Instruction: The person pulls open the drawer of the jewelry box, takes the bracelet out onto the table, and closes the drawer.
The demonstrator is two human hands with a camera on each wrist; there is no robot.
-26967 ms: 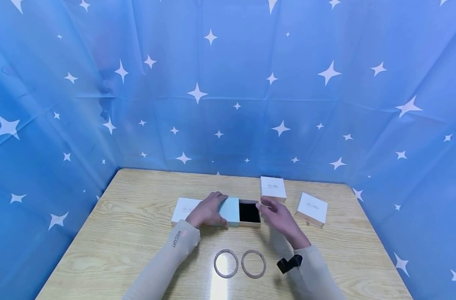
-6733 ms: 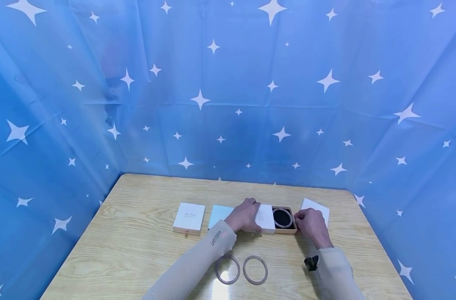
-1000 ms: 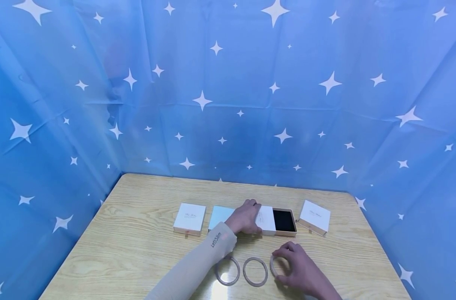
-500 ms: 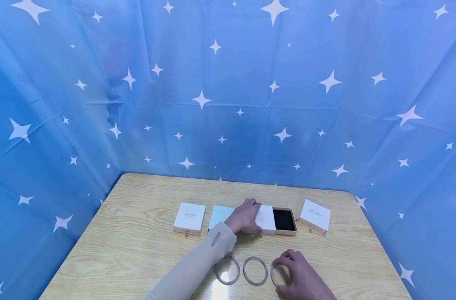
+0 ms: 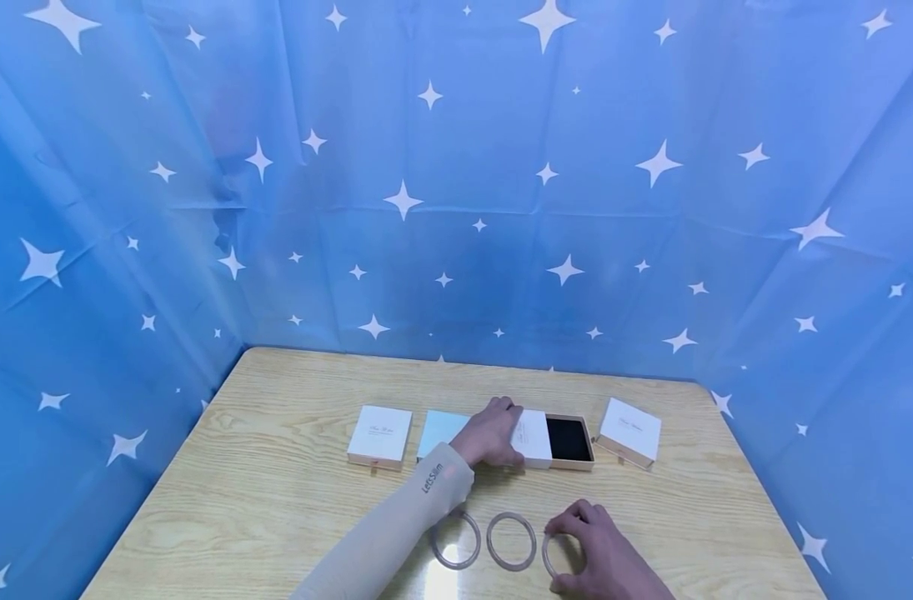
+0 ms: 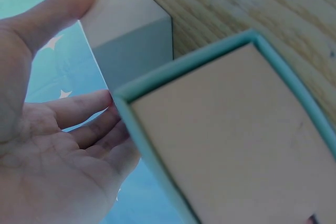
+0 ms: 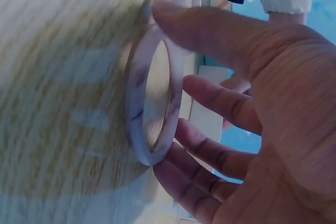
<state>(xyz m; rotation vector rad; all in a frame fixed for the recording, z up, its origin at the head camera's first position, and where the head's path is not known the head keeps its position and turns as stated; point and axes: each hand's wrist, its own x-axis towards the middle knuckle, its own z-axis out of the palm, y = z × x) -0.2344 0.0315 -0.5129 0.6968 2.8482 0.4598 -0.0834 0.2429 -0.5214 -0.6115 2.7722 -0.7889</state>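
My left hand (image 5: 490, 433) grips the sleeve of a white gift box (image 5: 532, 439), its thumb on one side and fingers on the other. The box's drawer (image 5: 570, 442) is slid out to the right, showing a black lining and no bangle. In the left wrist view, the light blue box (image 6: 122, 98) stands close beside the held white box (image 6: 134, 24). My right hand (image 5: 609, 557) holds a pale, marbled bangle (image 7: 139, 93) at the table, thumb at one edge and fingertips at the other. Two more bangles, a middle one (image 5: 511, 542) and a left one (image 5: 477, 546), lie in a row beside it.
One closed white box (image 5: 379, 435) stands at the left of the row. Another closed white box (image 5: 631, 431) sits askew at the right. The light blue box (image 5: 439, 428) is partly behind my left forearm. A blue star-patterned curtain (image 5: 456, 167) surrounds the wooden table (image 5: 276, 467).
Earlier the left hand was on the blue box; later a bangle lay in the white box's drawer. That bangle is now on the table in my right hand, shifted slightly nearer within the last second.
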